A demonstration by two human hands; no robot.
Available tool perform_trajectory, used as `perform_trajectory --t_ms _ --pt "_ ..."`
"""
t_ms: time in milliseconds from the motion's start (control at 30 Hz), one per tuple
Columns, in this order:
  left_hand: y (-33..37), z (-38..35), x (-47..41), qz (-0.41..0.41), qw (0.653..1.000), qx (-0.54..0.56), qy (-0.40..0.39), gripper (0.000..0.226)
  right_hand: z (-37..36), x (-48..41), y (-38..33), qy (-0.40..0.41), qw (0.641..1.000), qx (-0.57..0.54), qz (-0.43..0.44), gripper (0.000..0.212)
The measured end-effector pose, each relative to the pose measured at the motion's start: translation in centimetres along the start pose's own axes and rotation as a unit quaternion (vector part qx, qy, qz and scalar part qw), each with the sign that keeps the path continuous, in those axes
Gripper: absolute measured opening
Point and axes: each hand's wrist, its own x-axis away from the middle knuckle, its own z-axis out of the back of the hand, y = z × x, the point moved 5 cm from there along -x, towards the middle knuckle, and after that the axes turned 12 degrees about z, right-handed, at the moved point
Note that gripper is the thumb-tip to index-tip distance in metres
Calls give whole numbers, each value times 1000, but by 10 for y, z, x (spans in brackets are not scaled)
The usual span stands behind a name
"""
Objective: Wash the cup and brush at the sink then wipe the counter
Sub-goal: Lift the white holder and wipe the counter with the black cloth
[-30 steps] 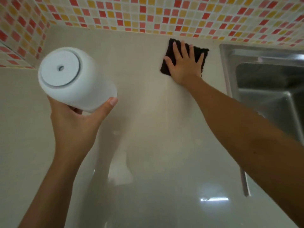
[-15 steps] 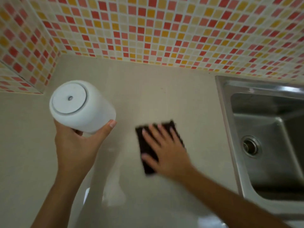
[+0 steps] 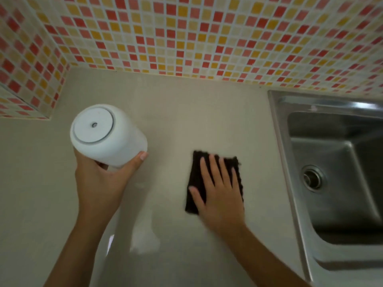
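Observation:
My left hand [image 3: 97, 183] grips a white cup [image 3: 107, 133] and holds it above the beige counter [image 3: 165, 112] at the left, its flat base turned toward me. My right hand [image 3: 219, 191] lies flat with straight fingers on a dark cloth [image 3: 194, 183] and presses it against the counter, a little left of the sink. No brush is in view.
A steel sink [image 3: 339, 175] with a round drain [image 3: 313, 179] fills the right side. A wall of red, orange and yellow mosaic tiles [image 3: 186, 34] runs along the back and turns the corner at the left. The counter shines with reflections near me.
My right hand has slid the cloth from the back wall toward me, then a little to the right. The cup stays held in my left hand.

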Motion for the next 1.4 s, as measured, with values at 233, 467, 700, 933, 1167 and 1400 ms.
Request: perform_trajectory --t_ms 233,467,700,933,1167,1400 --pt "12 -20 -9 7 999 -2 -31 98 14 14 51 -10 999 24 19 72" --pt "-8 -9 2 28 999 -35 -21 97 30 -181 128 24 981 47 -188 72" --pt "-4 -26 1 29 998 -49 -17 103 3 -234 -31 2 999 -5 37 71" --pt "10 -23 -6 3 999 -45 -18 91 34 -201 118 65 994 43 -71 70" --pt "24 -12 -20 -38 998 -46 -21 100 24 -143 104 68 982 40 -173 70" --pt "53 -41 -35 -72 997 -5 -36 97 -13 63 -77 -50 972 -22 230 68"
